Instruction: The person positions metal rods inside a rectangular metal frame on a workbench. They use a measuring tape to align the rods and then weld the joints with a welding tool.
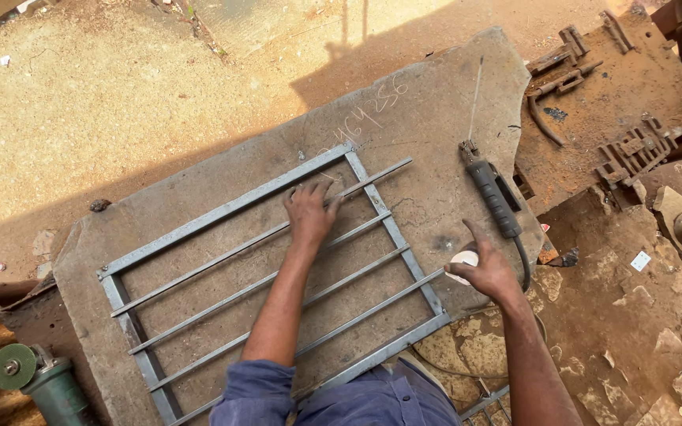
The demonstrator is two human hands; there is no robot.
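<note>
- Centrally, a grey metal grille (278,268) lies flat on a rough stone slab (199,189); its frame is of flat bars, crossed by thin parallel rods running from lower left to upper right.
- Left hand (309,213): fingers spread and pressed flat on the upper rods, near the grille's upper right corner; it clasps nothing.
- Right hand (487,268): at centre right, just off the grille's right bar, fingers curled around a small white rounded object (462,259) with the thumb lifted; what the object is cannot be told.
- Electrode holder (492,197): a black ribbed handle lying on the slab just above the right hand, with a thin straight rod (475,99) clamped in its metal head and pointing toward the top of the frame; a dark cable leaves its lower end.
- Chalk marks appear on the slab above the grille.
- Angle grinder (37,383): green body and round disc, lower left, beside the slab.
- Rusty scrap pieces (629,154): upper right, on a rust-brown surface.
- Ground: sandy earth at upper left, broken stone paving at lower right.
- Blue sleeves (258,390) show at the bottom edge.
</note>
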